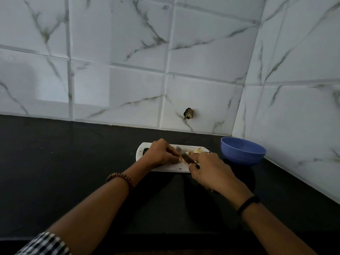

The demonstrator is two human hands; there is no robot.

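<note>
hidden: knife (pixel 185 157) handle, right hand (pixel 209 172) fingers clenched round it; left hand (pixel 161 153) fingers curled beside blade, grasp cannot be told | one knife over one white board (pixel 141 150) on counter (pixel 73 162) | pale pieces (pixel 197 150) at board's far right, blurred, uncountable | one blue bowl (pixel 242 150) right

A white chopping board (pixel 165 169) lies on the black worktop (pixel 73 162) near its back edge, toward the back right corner. The left hand (pixel 161 153) rests on the board with its fingers (pixel 174 159) curled down beside the blade; what lies under them is hidden. The right hand (pixel 207 170) grips the handle of a knife (pixel 184 157), whose blade slants across the board. Pale cut pieces (pixel 197 150) lie at the board's far right end. A blue bowl (pixel 242 150) stands just beside the board, in the worktop's back right corner. Marbled white tiles (pixel 119 52) rise behind.
</note>
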